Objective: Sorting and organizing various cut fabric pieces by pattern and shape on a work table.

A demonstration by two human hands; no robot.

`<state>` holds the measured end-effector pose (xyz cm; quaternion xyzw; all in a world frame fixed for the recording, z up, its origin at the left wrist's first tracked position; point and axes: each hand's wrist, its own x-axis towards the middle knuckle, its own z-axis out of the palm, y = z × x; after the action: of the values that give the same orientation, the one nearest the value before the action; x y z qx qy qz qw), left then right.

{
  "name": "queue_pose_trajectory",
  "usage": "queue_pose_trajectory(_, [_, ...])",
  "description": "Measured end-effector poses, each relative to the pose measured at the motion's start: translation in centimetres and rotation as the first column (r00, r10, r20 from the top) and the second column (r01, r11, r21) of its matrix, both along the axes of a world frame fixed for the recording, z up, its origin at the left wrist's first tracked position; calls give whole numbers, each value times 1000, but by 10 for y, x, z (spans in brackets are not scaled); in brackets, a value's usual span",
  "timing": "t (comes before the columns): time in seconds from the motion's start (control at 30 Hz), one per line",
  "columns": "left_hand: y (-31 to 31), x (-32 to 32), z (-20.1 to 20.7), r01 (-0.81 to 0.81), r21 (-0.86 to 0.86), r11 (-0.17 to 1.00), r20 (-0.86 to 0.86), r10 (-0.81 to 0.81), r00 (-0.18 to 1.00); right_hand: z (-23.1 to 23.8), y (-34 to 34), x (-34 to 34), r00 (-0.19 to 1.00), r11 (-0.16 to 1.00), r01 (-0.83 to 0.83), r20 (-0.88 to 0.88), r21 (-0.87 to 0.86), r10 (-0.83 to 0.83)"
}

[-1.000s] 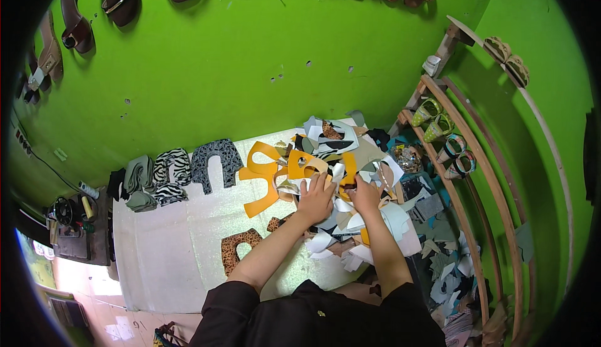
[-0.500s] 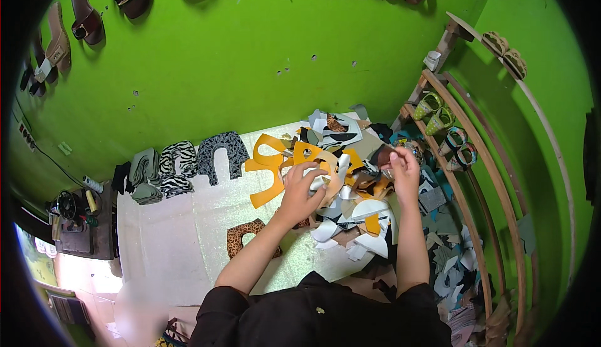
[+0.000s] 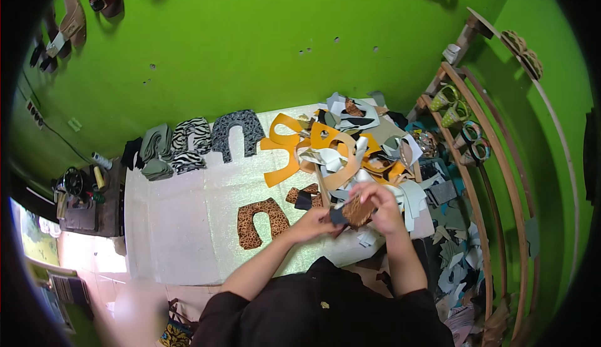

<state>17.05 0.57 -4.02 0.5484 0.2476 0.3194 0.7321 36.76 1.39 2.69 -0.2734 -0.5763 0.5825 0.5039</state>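
Brown, dark-patterned material makes up the small flat piece (image 3: 359,211) held between a person's two bare hands, low over the near side of a white-covered counter (image 3: 169,222). The left hand (image 3: 316,223) is closed narrowly, thumb and fingers pinching the piece's dark end; the right hand (image 3: 383,209) curls around its brown end, fingers bent over the top.

Just beyond the left hand lie small brown-and-black patterned scraps (image 3: 303,196). To its left rests a brown-and-black patterned, arch-shaped piece (image 3: 247,225). Farther beyond it are yellow-orange curved cut-outs (image 3: 282,173), and beyond those to the left, a grey-and-black patterned arch-shaped piece (image 3: 241,119), black-and-white zebra-striped pieces (image 3: 190,135) and grey-green folded pieces (image 3: 156,143).

Beyond the right hand spreads a loose heap of white, grey and tan scraps (image 3: 410,196). Farther right of that hand, a wooden rack (image 3: 464,39) carries yellow-green sandals (image 3: 446,98).
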Motion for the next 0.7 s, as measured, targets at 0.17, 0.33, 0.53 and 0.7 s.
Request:
queue_pose_trajectory(0.17, [-52, -48, -14, -262, -219, 940, -67, 253, 965, -52, -30, -3, 905, 951, -175, 338, -255, 257])
queue_pose_trajectory(0.33, [-67, -83, -21, -345, -200, 917, -14, 350, 937, -79, -33, -22, 776, 879, -450, 418, -157, 472])
queue_pose_trajectory(0.53, [-72, -91, 40, -390, 82, 917, -637, 349, 687, -62, -45, -116, 870, 976, -217, 452, -12, 199])
queue_pose_trajectory(0.7, [-81, -106, 32, -448, 581, 679, -548, 734, 402, -89, -47, -144, 805, 979, -117, 593, 169, -7])
